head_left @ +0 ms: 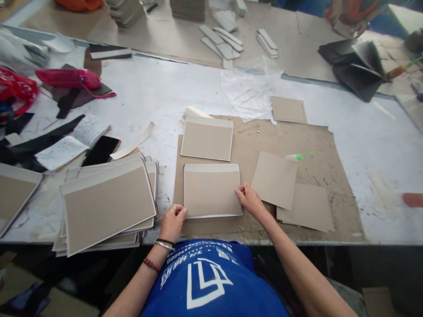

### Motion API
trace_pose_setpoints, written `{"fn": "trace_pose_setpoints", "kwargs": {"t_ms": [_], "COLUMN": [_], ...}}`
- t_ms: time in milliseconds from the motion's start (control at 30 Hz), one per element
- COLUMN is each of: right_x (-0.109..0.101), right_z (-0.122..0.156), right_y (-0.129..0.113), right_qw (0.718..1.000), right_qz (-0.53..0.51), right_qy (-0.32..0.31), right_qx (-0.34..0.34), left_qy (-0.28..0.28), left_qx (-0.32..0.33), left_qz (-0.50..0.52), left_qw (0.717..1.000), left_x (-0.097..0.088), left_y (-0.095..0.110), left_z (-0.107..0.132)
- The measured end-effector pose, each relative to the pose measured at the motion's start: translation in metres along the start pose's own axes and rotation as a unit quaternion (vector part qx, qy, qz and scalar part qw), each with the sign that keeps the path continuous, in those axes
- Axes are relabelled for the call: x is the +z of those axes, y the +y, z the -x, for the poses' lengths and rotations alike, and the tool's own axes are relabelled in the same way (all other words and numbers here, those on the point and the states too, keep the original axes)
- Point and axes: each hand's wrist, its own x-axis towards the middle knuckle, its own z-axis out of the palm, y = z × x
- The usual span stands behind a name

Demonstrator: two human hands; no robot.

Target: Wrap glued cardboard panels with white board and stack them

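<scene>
A tan card panel with a white border (211, 190) lies flat on a brown cardboard mat (324, 167) at the table's near edge. My left hand (172, 221) is curled at the panel's lower left corner, fingers pinched on its edge. My right hand (250, 199) pinches the panel's right edge. A second bordered panel (207, 138) lies just beyond it. Plain tan card pieces (275, 178) sit to the right of my right hand.
A stack of finished bordered panels (107, 204) sits left of my hands, with another panel (15, 191) at the far left. A green-tipped glue bottle (299, 156), clear plastic bag (251, 88), notebook (74, 141), black phone (101, 150), pink case (69, 78) and dark material (358, 66) lie around.
</scene>
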Motion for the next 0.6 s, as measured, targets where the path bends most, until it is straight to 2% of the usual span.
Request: {"fn": "trace_pose_setpoints", "kwargs": {"t_ms": [233, 600], "right_x": [0.0014, 0.0057], "right_z": [-0.0027, 0.0001], "right_y": [0.0038, 0.005], "right_qw": [1.0, 1.0], "right_qz": [-0.009, -0.021], "right_qy": [0.004, 0.019], "right_qx": [-0.006, -0.009], "left_qy": [-0.002, -0.004], "left_qx": [0.002, -0.009], "left_qz": [-0.017, -0.025], "left_qw": [1.0, 1.0], "left_x": [-0.0013, -0.0028], "left_y": [0.0071, 0.0051], "left_z": [0.0023, -0.0008]}}
